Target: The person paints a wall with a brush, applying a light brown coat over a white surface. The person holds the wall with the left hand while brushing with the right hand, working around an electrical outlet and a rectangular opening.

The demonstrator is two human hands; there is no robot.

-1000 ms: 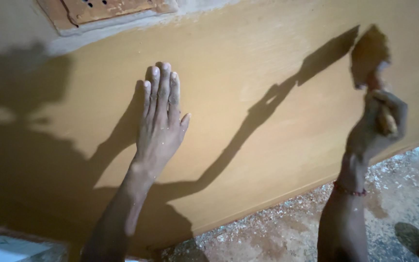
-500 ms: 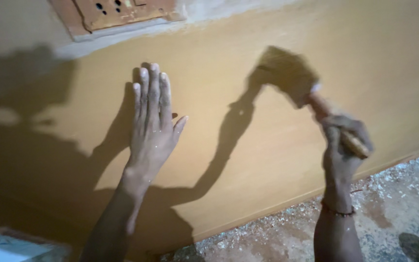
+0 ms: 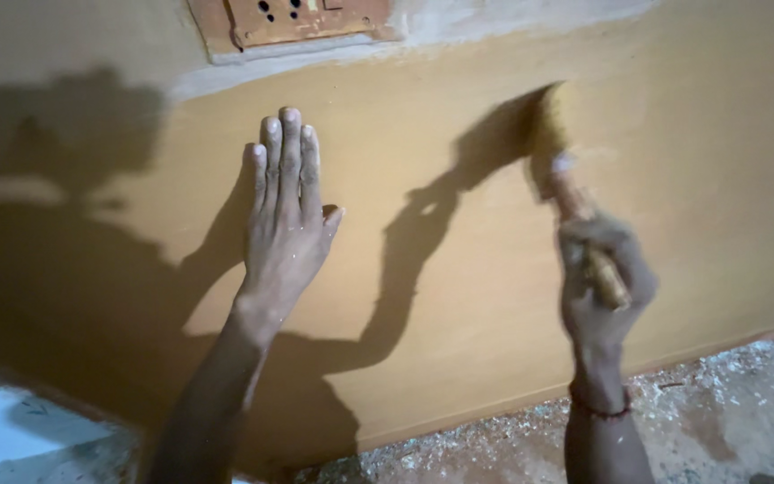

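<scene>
the right hand (image 3: 600, 278) is clenched around the wooden handle of a paintbrush (image 3: 569, 193), gripping it low on the shaft so the end of the handle pokes out past the knuckles. the brush slants up and to the left, and its bristle head meets the ochre wall (image 3: 459, 296) high on the right side, blurred, with its dark shadow thrown just to the left of it. a thin red thread bracelet (image 3: 599, 410) circles that wrist.

the left hand (image 3: 286, 211) holds nothing; it lies flat and released against the same wall, fingers together pointing up, thumb out to the right, well apart from the brush. its forearm runs down to the lower left, casting a broad shadow there.

above the left hand's fingertips, at the top edge, sits a wall socket plate (image 3: 302, 20), smeared with the same colour, framed by a pale unpainted patch. along the bottom right, below the painted edge, the speckled floor (image 3: 718, 412) is littered with whitish flecks and dust.
</scene>
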